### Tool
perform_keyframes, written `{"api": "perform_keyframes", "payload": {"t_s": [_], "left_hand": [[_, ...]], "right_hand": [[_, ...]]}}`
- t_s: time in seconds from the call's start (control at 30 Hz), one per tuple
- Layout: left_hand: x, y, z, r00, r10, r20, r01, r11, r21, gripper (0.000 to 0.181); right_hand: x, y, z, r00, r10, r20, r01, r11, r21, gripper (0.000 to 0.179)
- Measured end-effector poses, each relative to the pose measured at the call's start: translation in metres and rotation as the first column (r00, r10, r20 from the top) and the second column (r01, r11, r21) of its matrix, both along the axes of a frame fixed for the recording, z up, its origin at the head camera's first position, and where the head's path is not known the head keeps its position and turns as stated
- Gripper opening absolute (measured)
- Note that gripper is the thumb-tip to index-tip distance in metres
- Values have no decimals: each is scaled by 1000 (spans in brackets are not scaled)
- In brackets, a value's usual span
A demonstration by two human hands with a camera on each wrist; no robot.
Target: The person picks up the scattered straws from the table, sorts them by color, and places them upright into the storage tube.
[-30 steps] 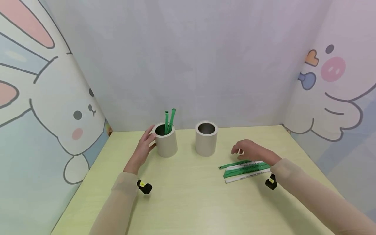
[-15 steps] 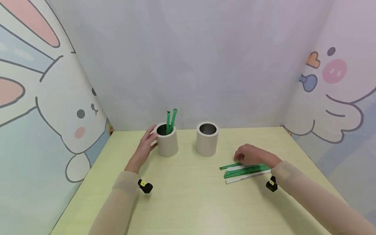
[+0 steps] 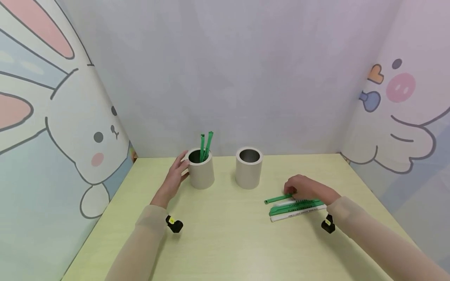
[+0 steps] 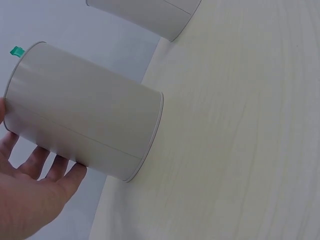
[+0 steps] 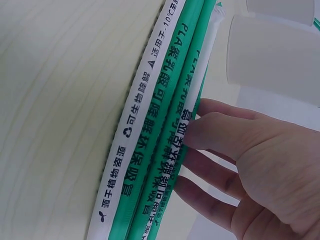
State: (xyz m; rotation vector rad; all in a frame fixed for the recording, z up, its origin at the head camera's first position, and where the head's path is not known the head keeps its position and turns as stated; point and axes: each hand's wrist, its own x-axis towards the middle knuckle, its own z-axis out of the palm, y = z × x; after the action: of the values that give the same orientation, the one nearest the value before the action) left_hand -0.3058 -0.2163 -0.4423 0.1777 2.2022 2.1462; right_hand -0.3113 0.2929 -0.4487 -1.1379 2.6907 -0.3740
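On the left, my left hand [image 3: 171, 180] holds the side of a pale grey cylindrical cup [image 3: 202, 175], its fingers along the wall near the rim in the left wrist view. Two green wrapped drinking straws [image 3: 209, 146] stand tilted in that cup. My right hand [image 3: 305, 188] is low over a flat row of green and white wrapped straws [image 3: 297, 211]. Its thumb and fingers pinch at the row's far edge, at a green wrapped straw [image 3: 275, 199]; the right wrist view shows the thumb beside a white wrapped straw [image 5: 210, 40]. The fingertips are partly hidden.
A second pale grey cup [image 3: 248, 175], with a dark metallic inside, stands between the first cup and the straws. The light wooden table [image 3: 225, 242] meets a grey backdrop [image 3: 232, 78] behind the cups. Printed cartoon panels flank both sides.
My right hand has come down onto the straws and its fingers have closed at the far edge. The far green straw now lies a little more apart. My left hand stays at the cup.
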Motion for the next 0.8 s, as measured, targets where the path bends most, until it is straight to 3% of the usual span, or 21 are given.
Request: {"api": "perform_keyframes", "payload": {"t_s": [0.23, 0.47, 0.8], "left_hand": [[-1, 0, -1, 1000, 0, 0, 0, 1000, 5, 61], [-1, 0, -2, 1000, -1, 5, 1, 1000, -1, 62], [-2, -1, -1, 1000, -3, 2, 3, 1000, 1, 63]], "right_hand": [[0, -1, -2, 999, 21, -43, -20, 1000, 5, 33], [-1, -3, -2, 999, 16, -35, -17, 1000, -15, 32], [1, -27, 11, 996, -4, -90, -12, 986, -168, 27]]}}
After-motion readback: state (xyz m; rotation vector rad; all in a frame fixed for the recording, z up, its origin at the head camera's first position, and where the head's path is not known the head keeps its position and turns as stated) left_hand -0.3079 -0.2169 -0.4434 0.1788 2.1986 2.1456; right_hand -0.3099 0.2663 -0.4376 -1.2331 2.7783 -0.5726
